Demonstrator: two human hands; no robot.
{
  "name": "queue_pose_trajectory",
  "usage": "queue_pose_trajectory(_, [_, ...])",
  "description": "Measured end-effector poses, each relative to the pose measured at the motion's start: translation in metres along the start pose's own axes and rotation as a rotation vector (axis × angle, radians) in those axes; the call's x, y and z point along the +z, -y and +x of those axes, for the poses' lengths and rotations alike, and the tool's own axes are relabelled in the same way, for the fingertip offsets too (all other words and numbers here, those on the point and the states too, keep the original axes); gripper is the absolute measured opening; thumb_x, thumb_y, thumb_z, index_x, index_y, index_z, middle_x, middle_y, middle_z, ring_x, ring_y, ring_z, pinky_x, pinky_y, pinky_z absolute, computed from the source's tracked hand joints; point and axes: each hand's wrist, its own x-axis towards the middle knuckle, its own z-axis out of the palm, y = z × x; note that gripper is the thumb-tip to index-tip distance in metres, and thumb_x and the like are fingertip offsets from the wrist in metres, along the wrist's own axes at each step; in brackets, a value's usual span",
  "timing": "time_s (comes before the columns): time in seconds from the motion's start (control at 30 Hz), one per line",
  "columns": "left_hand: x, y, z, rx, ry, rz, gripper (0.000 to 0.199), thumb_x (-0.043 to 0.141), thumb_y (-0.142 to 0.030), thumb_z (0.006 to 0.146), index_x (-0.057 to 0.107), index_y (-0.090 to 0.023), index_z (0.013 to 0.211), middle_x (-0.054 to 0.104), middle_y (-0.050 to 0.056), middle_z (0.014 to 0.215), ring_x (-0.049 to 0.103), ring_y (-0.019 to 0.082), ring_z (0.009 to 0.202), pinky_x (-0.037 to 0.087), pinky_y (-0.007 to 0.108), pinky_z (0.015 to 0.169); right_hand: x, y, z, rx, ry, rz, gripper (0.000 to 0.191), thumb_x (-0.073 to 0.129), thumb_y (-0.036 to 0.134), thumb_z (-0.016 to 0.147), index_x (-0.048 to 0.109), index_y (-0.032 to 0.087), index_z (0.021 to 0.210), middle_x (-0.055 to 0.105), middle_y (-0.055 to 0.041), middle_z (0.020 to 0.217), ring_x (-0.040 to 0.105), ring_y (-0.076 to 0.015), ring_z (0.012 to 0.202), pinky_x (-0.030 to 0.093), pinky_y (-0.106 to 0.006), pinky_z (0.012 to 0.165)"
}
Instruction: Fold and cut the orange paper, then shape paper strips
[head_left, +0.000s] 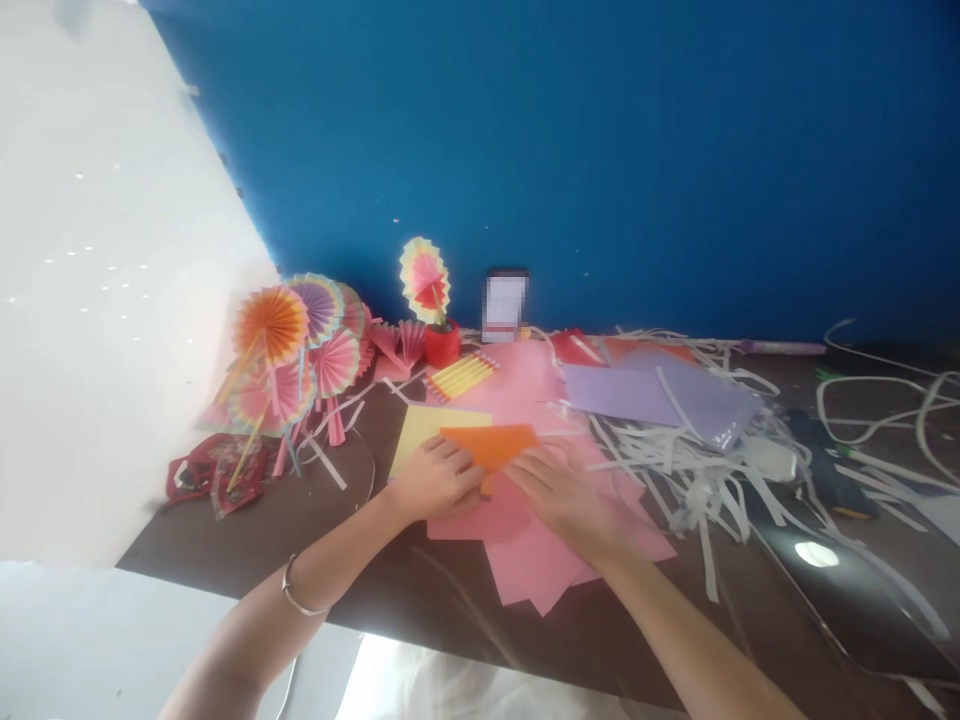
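Note:
An orange sheet of paper (pixel 491 445) lies between my two hands, over the left part of a pink paper stack. My left hand (pixel 439 480), a bangle on its wrist, grips the sheet's lower left side with curled fingers. At the lower right side, the fingers of my right hand (pixel 559 492) press together on the same sheet; its thumb is mostly hidden. A pale yellow sheet (pixel 420 428) sits just behind and left of my left hand. Beneath both hands spread pink sheets (pixel 525 560). Behind them lies a pleated yellow strip with red edges (pixel 463 377).
Folded paper fans (pixel 270 325) crowd the table's left end, beside a red packet (pixel 217 470). One fan stands in a red pot (pixel 442 343). On the right are purple paper (pixel 660 395), white paper strips (pixel 652 450) and a dark tablet-like device (pixel 862 600). A blue wall (pixel 600 150) rises behind.

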Motion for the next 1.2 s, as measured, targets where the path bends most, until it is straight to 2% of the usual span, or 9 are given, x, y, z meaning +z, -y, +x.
queue_pose_trajectory(0.37, [-0.006, 0.017, -0.001, -0.064, 0.030, -0.106, 0.013, 0.044, -0.017, 0.074, 0.052, -0.018, 0.064, 0.051, 0.001, 0.060, 0.044, 0.013, 0.057, 0.030, 0.026, 0.054, 0.002, -0.027, -0.008, 0.080, -0.180, 0.005, 0.034, 0.033, 0.014, 0.089, 0.063, 0.028, 0.098, 0.067, -0.0012, 0.091, 0.058, -0.0183, 0.092, 0.040, -0.040, 0.090])
queue_pose_trajectory(0.47, [-0.008, 0.034, -0.008, -0.245, 0.043, -0.152, 0.012, 0.043, -0.014, 0.073, 0.050, -0.017, 0.064, 0.052, 0.001, 0.060, 0.047, 0.013, 0.058, 0.033, 0.025, 0.055, 0.000, -0.035, -0.011, 0.148, -0.309, -0.020, 0.029, 0.038, 0.012, 0.088, 0.064, 0.025, 0.092, 0.068, -0.0025, 0.086, 0.059, -0.0187, 0.090, 0.038, -0.040, 0.089])
queue_pose_trajectory(0.53, [-0.010, 0.043, -0.013, -0.430, -0.035, -0.111, 0.015, 0.040, -0.013, 0.076, 0.050, -0.017, 0.066, 0.051, 0.001, 0.059, 0.048, 0.013, 0.057, 0.034, 0.024, 0.055, -0.001, -0.035, -0.011, 0.154, -0.367, -0.045, 0.026, 0.041, 0.011, 0.087, 0.064, 0.023, 0.091, 0.068, -0.0029, 0.084, 0.058, -0.0185, 0.089, 0.038, -0.039, 0.089])
queue_pose_trajectory(0.6, [-0.011, 0.044, -0.014, -0.473, -0.114, -0.109, 0.016, 0.039, -0.015, 0.080, 0.052, -0.017, 0.070, 0.054, 0.002, 0.063, 0.050, 0.013, 0.060, 0.038, 0.026, 0.059, -0.001, -0.030, -0.008, 0.094, -0.306, -0.054, 0.027, 0.040, 0.011, 0.087, 0.064, 0.022, 0.092, 0.068, -0.0028, 0.086, 0.058, -0.0177, 0.090, 0.037, -0.038, 0.090])
queue_pose_trajectory(0.67, [-0.011, 0.036, -0.012, -0.367, -0.122, -0.158, 0.014, 0.042, -0.020, 0.082, 0.055, -0.016, 0.076, 0.060, 0.005, 0.073, 0.055, 0.015, 0.070, 0.042, 0.028, 0.066, 0.002, -0.021, -0.004, -0.002, -0.146, -0.030, 0.029, 0.037, 0.011, 0.089, 0.063, 0.021, 0.092, 0.067, -0.0025, 0.087, 0.056, -0.0167, 0.090, 0.038, -0.036, 0.090])
queue_pose_trajectory(0.77, [-0.007, 0.015, -0.006, -0.129, 0.036, -0.215, 0.018, 0.050, -0.033, 0.083, 0.059, -0.017, 0.086, 0.062, 0.005, 0.080, 0.057, 0.016, 0.076, 0.042, 0.029, 0.069, 0.009, -0.011, 0.003, -0.117, 0.018, 0.034, 0.029, 0.036, 0.009, 0.089, 0.063, 0.020, 0.094, 0.065, -0.0032, 0.088, 0.055, -0.0160, 0.087, 0.039, -0.035, 0.088])
queue_pose_trajectory(0.87, [0.002, 0.003, -0.004, -0.013, 0.158, -0.219, 0.017, 0.050, -0.033, 0.085, 0.060, -0.023, 0.094, 0.062, 0.002, 0.083, 0.057, 0.016, 0.078, 0.041, 0.028, 0.067, 0.016, -0.009, 0.004, -0.108, 0.073, 0.085, 0.028, 0.038, 0.012, 0.090, 0.064, 0.020, 0.092, 0.063, -0.0038, 0.084, 0.054, -0.0162, 0.082, 0.041, -0.036, 0.084])
queue_pose_trajectory(1.03, [0.009, 0.009, -0.009, -0.010, 0.247, -0.190, 0.019, 0.043, -0.027, 0.089, 0.062, -0.021, 0.087, 0.058, 0.001, 0.076, 0.055, 0.013, 0.073, 0.040, 0.027, 0.064, 0.015, -0.012, 0.003, -0.071, 0.141, 0.166, 0.025, 0.041, 0.017, 0.090, 0.065, 0.021, 0.091, 0.062, -0.0035, 0.081, 0.055, -0.0166, 0.080, 0.042, -0.034, 0.078])
queue_pose_trajectory(1.2, [0.002, 0.015, -0.009, -0.058, 0.316, -0.263, 0.025, 0.040, -0.028, 0.091, 0.062, -0.018, 0.084, 0.056, 0.002, 0.075, 0.055, 0.012, 0.073, 0.041, 0.025, 0.065, 0.009, -0.010, 0.006, -0.003, 0.187, 0.242, 0.026, 0.039, 0.015, 0.090, 0.065, 0.022, 0.087, 0.063, -0.0021, 0.082, 0.055, -0.0155, 0.078, 0.042, -0.031, 0.074])
